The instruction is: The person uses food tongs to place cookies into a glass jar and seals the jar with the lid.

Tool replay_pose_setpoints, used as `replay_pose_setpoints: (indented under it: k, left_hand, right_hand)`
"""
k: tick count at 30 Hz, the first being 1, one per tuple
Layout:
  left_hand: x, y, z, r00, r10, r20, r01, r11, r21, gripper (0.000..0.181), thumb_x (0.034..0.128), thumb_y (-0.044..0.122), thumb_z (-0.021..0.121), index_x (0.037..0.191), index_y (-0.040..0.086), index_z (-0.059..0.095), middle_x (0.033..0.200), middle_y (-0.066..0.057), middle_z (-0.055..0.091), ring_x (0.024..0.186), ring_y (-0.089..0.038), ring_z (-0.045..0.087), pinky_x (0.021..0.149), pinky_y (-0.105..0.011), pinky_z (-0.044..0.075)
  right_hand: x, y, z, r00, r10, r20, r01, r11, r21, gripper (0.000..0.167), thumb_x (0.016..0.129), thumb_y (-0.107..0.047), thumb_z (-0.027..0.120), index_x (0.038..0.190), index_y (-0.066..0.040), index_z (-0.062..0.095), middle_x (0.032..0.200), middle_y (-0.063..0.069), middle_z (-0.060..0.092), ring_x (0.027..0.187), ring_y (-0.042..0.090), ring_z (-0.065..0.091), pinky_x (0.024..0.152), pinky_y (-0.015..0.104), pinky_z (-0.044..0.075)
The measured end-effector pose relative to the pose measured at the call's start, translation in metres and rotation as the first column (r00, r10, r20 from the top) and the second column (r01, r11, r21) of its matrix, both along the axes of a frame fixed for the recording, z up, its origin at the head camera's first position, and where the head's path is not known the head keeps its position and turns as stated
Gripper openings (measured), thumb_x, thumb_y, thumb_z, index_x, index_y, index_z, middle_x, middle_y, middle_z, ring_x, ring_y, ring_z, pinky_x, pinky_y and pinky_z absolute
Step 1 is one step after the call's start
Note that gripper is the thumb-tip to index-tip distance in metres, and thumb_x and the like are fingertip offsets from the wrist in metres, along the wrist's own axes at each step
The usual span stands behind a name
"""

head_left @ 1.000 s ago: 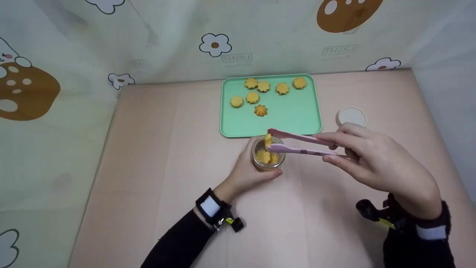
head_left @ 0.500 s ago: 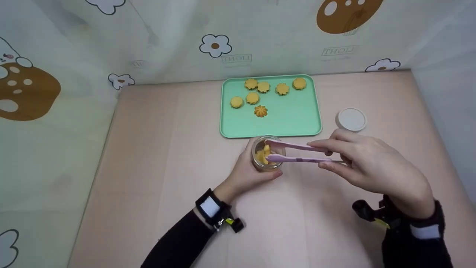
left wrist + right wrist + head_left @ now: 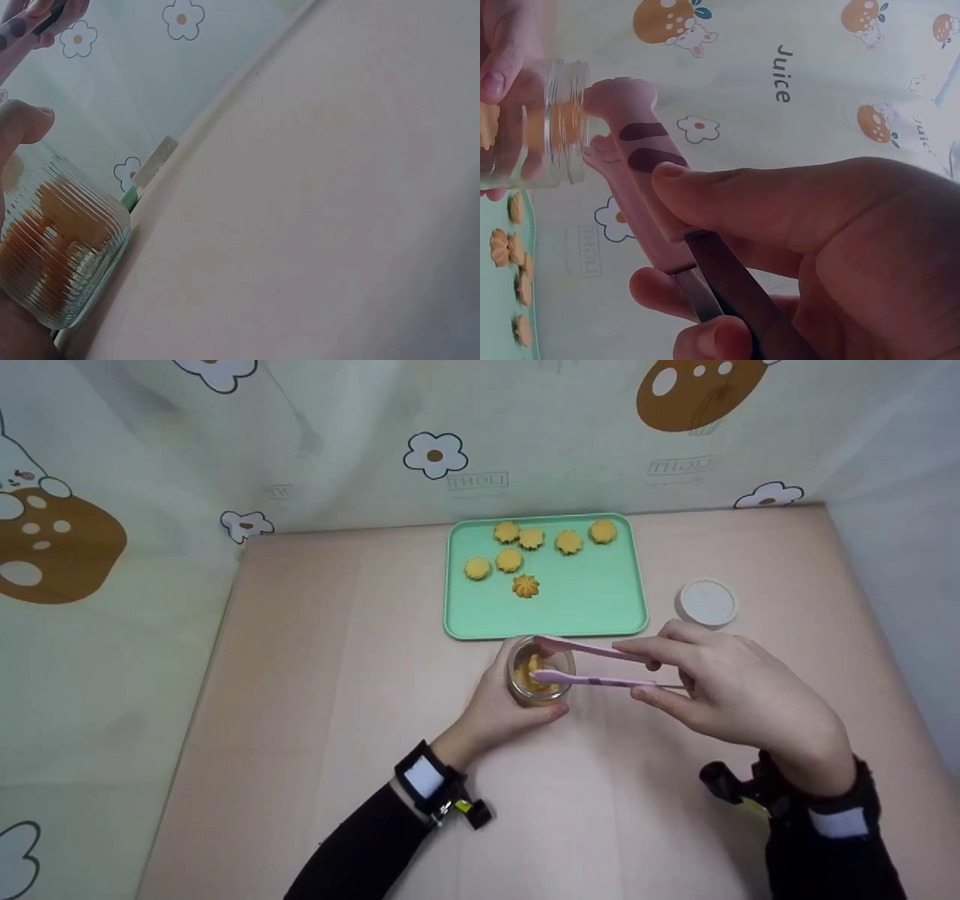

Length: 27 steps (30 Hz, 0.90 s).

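In the head view my left hand [image 3: 504, 699] grips a clear glass jar [image 3: 540, 697] from its left side. Several yellow cookies lie inside it, and the left wrist view shows them through the ribbed glass [image 3: 105, 259]. My right hand [image 3: 742, 690] holds pink tongs [image 3: 600, 681] between thumb and fingers. In the right wrist view the paw-shaped tips of the tongs [image 3: 641, 139] are at the jar's mouth [image 3: 574, 120]. A cookie [image 3: 533, 664] is by the tips inside the jar; whether they touch it I cannot tell.
A green tray [image 3: 585, 611] with several flower-shaped cookies [image 3: 526, 586] lies behind the jar. To its right, near my right hand, is a round white lid [image 3: 707, 603]. A patterned curtain [image 3: 337, 450] hangs along the table's back edge.
My right hand has moved left and slightly down, the tongs have lowered a cookie into the jar, and their tips now stand wider apart. My left hand has stayed on the jar.
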<state>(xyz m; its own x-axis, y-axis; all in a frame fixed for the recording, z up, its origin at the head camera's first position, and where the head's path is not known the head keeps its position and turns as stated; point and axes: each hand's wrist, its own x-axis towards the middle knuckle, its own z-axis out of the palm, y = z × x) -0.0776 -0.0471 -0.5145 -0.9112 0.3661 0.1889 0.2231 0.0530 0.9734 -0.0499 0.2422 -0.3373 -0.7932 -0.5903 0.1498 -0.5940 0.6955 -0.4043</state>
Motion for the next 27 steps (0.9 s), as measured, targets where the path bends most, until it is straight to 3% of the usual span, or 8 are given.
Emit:
replay_pose_setpoints:
  k: [6, 13, 17, 21, 27]
  left_hand:
    - [-0.001, -0.002, -0.004, 1.000, 0.008, -0.003, -0.008, 1.000, -0.011, 0.088, 0.0777, 0.019, 0.099, 0.151, 0.017, 0.051, 0.143, 0.002, 0.064, 0.136, -0.015, 0.059, 0.120, -0.039, 0.046]
    - [-0.004, -0.002, -0.007, 0.999, 0.024, -0.023, -0.025, 0.999, -0.042, 0.092, 0.0783, 0.026, 0.100, 0.154, 0.017, 0.049, 0.146, 0.003, 0.062, 0.138, -0.014, 0.058, 0.121, -0.039, 0.046]
    - [-0.005, -0.001, -0.008, 0.999, 0.022, -0.046, -0.023, 0.999, -0.033, 0.090, 0.0788, 0.027, 0.100, 0.153, 0.017, 0.050, 0.143, 0.002, 0.063, 0.138, -0.015, 0.057, 0.122, -0.039, 0.044]
    - [-0.003, -0.001, -0.008, 0.999, 0.018, -0.043, -0.019, 1.000, -0.023, 0.090, 0.0788, 0.025, 0.101, 0.153, 0.017, 0.050, 0.144, 0.002, 0.063, 0.138, -0.015, 0.057, 0.122, -0.040, 0.043]
    - [0.001, 0.001, -0.006, 0.999, 0.015, -0.034, -0.015, 1.000, -0.012, 0.092, 0.0764, 0.019, 0.101, 0.153, 0.016, 0.049, 0.144, -0.002, 0.063, 0.138, -0.018, 0.058, 0.121, -0.042, 0.044]
  right_hand:
    - [-0.001, -0.001, -0.001, 1.000, -0.012, -0.007, 0.012, 1.000, -0.014, 0.045, 0.098, -0.028, 0.085, 0.142, -0.028, 0.074, 0.103, -0.005, 0.068, 0.065, 0.003, 0.051, 0.058, 0.025, 0.050]
    - [-0.013, 0.004, -0.007, 0.996, -0.035, -0.077, 0.027, 0.995, -0.096, 0.043, 0.096, -0.022, 0.087, 0.138, -0.020, 0.076, 0.102, -0.006, 0.066, 0.069, 0.004, 0.053, 0.060, 0.022, 0.048]
    - [-0.030, 0.009, -0.011, 0.989, -0.112, -0.092, 0.100, 0.987, -0.125, 0.044, 0.098, -0.023, 0.085, 0.140, -0.016, 0.074, 0.102, -0.001, 0.067, 0.070, 0.008, 0.056, 0.060, 0.021, 0.047]
    - [-0.052, 0.011, -0.018, 0.970, -0.238, -0.054, 0.233, 0.970, -0.073, 0.047, 0.102, -0.029, 0.081, 0.145, -0.015, 0.071, 0.107, 0.010, 0.070, 0.076, 0.020, 0.060, 0.063, 0.035, 0.050]
    - [-0.092, 0.015, -0.037, 0.923, -0.384, 0.017, 0.383, 0.923, 0.021, 0.052, 0.105, -0.031, 0.074, 0.150, -0.009, 0.065, 0.114, 0.021, 0.068, 0.098, 0.038, 0.063, 0.078, 0.056, 0.051]
